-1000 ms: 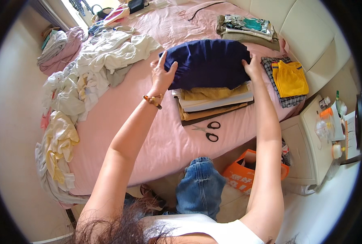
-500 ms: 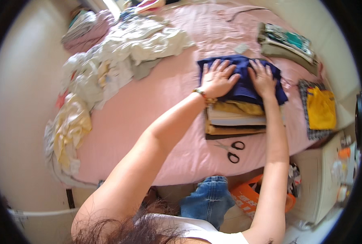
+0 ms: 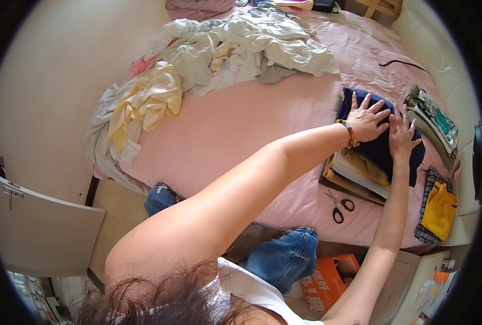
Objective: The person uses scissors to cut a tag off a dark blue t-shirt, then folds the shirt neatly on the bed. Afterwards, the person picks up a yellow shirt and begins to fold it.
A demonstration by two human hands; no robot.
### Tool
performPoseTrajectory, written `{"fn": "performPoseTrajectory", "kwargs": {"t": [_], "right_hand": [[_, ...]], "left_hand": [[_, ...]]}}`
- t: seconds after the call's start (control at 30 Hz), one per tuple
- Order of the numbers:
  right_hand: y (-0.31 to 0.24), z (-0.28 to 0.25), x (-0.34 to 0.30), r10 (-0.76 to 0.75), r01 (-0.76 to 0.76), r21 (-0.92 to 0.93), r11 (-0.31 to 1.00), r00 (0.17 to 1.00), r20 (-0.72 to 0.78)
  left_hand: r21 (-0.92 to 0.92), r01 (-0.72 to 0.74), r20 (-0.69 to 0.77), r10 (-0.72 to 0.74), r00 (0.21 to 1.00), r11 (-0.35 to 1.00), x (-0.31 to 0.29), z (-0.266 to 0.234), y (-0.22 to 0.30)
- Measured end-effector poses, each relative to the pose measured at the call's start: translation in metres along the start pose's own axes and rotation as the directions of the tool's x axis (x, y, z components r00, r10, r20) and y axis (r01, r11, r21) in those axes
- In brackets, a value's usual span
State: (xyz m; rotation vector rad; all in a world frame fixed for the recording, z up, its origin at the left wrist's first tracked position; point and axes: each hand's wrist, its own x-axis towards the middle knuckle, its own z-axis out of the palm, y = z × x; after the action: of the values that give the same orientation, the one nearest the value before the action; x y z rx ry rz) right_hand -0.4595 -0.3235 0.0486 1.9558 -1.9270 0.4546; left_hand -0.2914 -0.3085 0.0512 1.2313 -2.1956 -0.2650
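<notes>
At half past two, my left hand [image 3: 367,122] and right hand [image 3: 402,138] rest spread, unclenched, on a folded navy garment [image 3: 380,150]; black-handled scissors [image 3: 336,202] lie at four o'clock.

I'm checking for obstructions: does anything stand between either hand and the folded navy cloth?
Nothing visible does: the left hand and right hand rest directly on the navy cloth. The scissors lie apart, on the pink sheet.

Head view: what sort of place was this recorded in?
Most likely a bedroom: there is a wide bed covered in pale pink fabric, a cream headboard and a boxy off-white bedside cabinet.
</notes>
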Motion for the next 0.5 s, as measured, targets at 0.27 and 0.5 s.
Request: {"fn": "performPoseTrajectory", "kwargs": {"t": [0.27,0.5], "right_hand": [[-0.014,0.055,-0.023,0.081,-0.08,-0.014,0.997,0.984,0.161],[-0.01,0.062,-0.024,0.072,-0.062,-0.097,0.993,0.993,0.095]], "left_hand": [[-0.012,0.075,0.125,-0.072,0.99,0.997,-0.02,0.027,-0.021],[-0.04,0.089,0.144,-0.082,0.986,0.995,-0.015,0.032,-0.022]]}}
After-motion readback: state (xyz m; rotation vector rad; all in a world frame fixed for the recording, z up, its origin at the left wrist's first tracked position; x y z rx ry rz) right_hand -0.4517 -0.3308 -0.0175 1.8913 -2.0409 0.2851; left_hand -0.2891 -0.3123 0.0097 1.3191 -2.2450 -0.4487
